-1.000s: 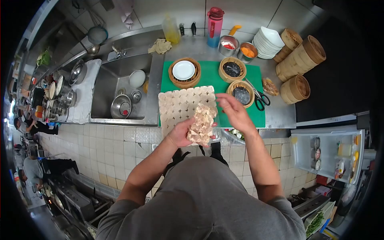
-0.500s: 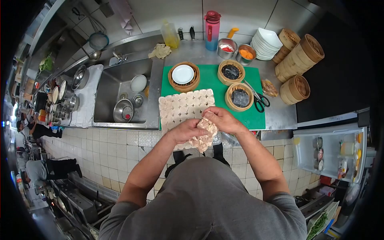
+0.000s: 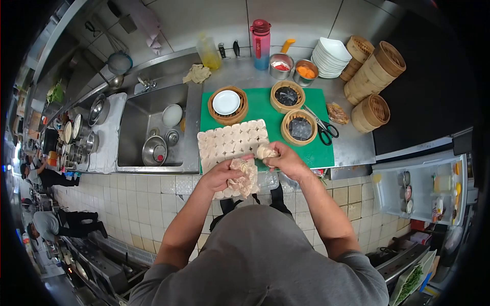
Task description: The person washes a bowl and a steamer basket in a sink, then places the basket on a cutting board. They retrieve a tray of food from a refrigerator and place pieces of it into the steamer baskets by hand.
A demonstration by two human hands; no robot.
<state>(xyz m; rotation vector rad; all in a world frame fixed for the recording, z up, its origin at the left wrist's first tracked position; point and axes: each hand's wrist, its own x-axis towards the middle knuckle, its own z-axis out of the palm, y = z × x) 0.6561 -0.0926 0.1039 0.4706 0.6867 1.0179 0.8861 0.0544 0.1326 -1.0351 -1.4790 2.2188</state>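
My left hand [image 3: 220,176] is closed on a crumpled, pale pinkish mass [image 3: 244,179], whose exact kind I cannot make out. To the right, my right hand [image 3: 287,159] pinches a smaller pale piece [image 3: 265,152], apart from the larger mass. Both hands are over the near right part of a slab [image 3: 229,138] of pale rounded pieces set in rows. Its far part lies on the green board [image 3: 263,112]; its near edge is partly hidden by my left hand. Beneath my hands, a clear plastic container [image 3: 268,179] shows in part.
Bamboo steamers [image 3: 299,127], a white dish [image 3: 226,102] and scissors [image 3: 325,133] lie on the board. Behind stand a bottle [image 3: 260,46], metal pots [image 3: 305,72] and white plates [image 3: 329,60]. The sink [image 3: 133,117] is left; stacked steamers [image 3: 375,74] and an open fridge [image 3: 416,188] are right.
My hands have moved apart. A small piece has come away from the mass in my right hand, while the larger part stays in my left. The whole view has shifted slightly.
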